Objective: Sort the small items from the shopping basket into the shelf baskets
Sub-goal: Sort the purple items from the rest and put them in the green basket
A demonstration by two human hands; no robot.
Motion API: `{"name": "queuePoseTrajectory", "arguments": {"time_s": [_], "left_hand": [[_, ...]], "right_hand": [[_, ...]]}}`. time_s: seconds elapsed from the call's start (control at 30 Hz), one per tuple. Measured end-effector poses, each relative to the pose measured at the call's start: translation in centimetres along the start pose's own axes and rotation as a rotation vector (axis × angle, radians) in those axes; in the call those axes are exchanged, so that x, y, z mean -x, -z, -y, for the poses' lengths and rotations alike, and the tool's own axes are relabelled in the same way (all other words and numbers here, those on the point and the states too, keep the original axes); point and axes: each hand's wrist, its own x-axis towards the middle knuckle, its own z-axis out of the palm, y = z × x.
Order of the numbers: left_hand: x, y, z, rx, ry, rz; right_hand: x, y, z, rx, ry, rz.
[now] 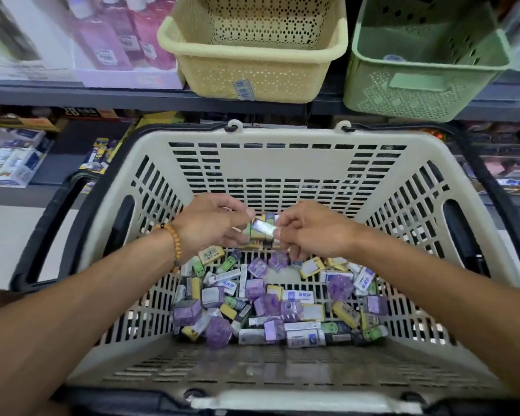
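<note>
A beige shopping basket (285,163) fills the middle of the head view. Several small packets (270,304), purple, yellow, white and green, lie heaped on its floor. Both hands hover inside it above the heap. My left hand (210,223), with a bead bracelet on the wrist, grips a stack of small packets (257,232). My right hand (309,229) pinches a small white packet (264,228) against that stack. On the shelf above stand a yellow shelf basket (252,49) and a green shelf basket (424,58).
The shopping basket's black handles (57,223) hang down on both sides. Pink and purple bottles (123,28) stand on the shelf left of the yellow basket. Boxed goods (12,163) fill the lower shelf at left, and more at right.
</note>
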Motion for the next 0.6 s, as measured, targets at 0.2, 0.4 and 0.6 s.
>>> {"name": "queuePoseTrajectory", "arguments": {"time_s": [0.2,0.4,0.6], "left_hand": [[-1.3,-1.1,4.4,-1.089,-0.052,0.406],[-0.9,-4.0,9.2,-1.381,-0.014,0.396],[-0.2,-4.1,8.7,-1.354,-0.198,0.458]], "right_hand": [[2.7,1.4,-0.3,0.098,0.077,-0.06],[1.4,2.1,0.1,0.088,0.183,-0.159],[1.1,2.8,-0.8,0.104,0.198,-0.194]]}}
